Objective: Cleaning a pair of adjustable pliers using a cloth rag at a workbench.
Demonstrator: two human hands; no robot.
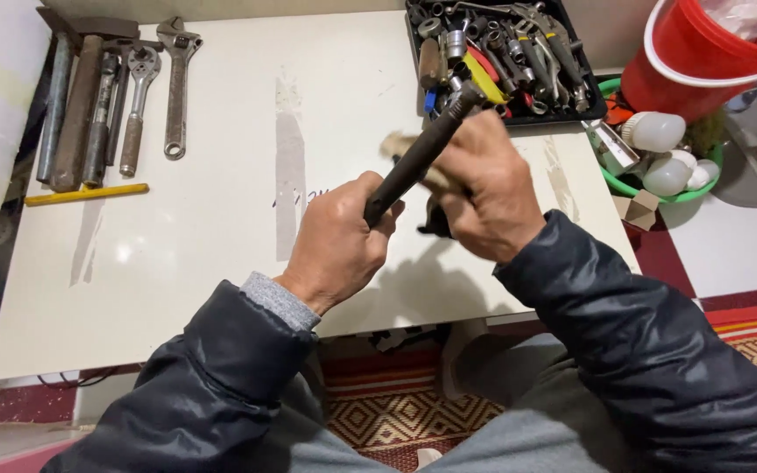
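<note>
My left hand (336, 238) grips the lower end of a long dark metal tool (422, 149) that slants up to the right above the white table (221, 219). Its far end is a socket-like head over the tray's near edge. My right hand (482, 188) is closed around the tool's middle with a tan cloth (403, 143) under its fingers; the cloth sticks out on the left. The part of the tool beneath the right hand is hidden.
A black tray (589, 109) of several sockets and small tools sits at the table's far right. Wrenches, a hammer and steel bars (102, 96) lie in a row at far left, with a yellow pencil (87, 194). A red bucket (703, 61) and a green basket of bulbs (668, 166) stand to the right.
</note>
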